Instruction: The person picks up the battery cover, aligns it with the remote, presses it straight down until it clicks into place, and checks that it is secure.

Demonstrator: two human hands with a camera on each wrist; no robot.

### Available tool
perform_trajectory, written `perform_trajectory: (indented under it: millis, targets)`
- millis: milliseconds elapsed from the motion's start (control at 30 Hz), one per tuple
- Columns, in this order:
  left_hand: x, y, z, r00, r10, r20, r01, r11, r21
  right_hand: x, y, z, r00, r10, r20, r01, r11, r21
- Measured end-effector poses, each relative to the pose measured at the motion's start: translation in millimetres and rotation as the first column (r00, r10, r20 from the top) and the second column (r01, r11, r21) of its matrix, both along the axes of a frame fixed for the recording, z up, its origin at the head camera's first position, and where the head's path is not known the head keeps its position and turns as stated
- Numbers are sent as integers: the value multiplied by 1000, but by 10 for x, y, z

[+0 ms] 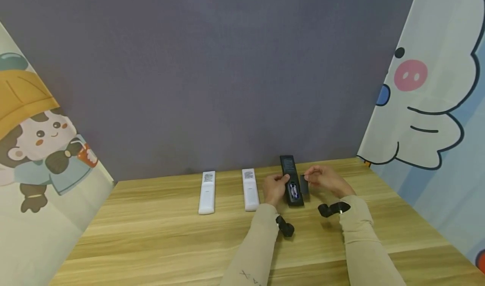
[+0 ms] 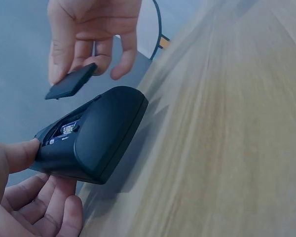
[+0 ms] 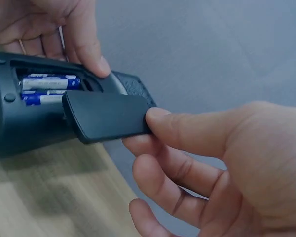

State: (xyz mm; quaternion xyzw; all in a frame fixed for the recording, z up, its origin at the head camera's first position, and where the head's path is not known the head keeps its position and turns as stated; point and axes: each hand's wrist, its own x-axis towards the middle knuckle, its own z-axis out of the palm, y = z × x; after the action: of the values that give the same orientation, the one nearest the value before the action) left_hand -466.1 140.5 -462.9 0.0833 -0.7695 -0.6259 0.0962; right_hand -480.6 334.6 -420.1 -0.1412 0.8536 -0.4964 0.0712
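A black remote control (image 1: 289, 172) is held by my left hand (image 1: 274, 189), thumb on its back and fingers beneath. Its battery compartment lies uncovered, and two blue-and-white batteries (image 3: 49, 83) sit side by side inside. My right hand (image 1: 326, 179) pinches the black battery cover (image 3: 108, 114) between thumb and forefinger. That cover is just to the right of the remote, apart from it in the left wrist view, where its lower face tilts over the compartment. In the right wrist view the cover hides part of the remote behind it.
Two white remotes lie face down on the wooden table (image 1: 159, 235) to the left: one farther off (image 1: 207, 193), the other white remote (image 1: 250, 190) near my left hand. A grey panel (image 1: 227, 75) rises behind the table. Cartoon-printed curtains (image 1: 435, 121) flank both sides.
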Motion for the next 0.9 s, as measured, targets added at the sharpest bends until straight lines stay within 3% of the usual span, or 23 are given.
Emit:
perform_trajectory:
  millis: [367, 900]
  targets:
    - [-38, 36, 29, 999, -12, 35, 8, 993, 115, 9, -57, 106, 999, -21, -33, 22, 999, 38]
    - [-32, 40, 39, 998, -36, 52, 26, 982, 186, 24, -95, 153, 999, -7, -48, 12, 995, 102]
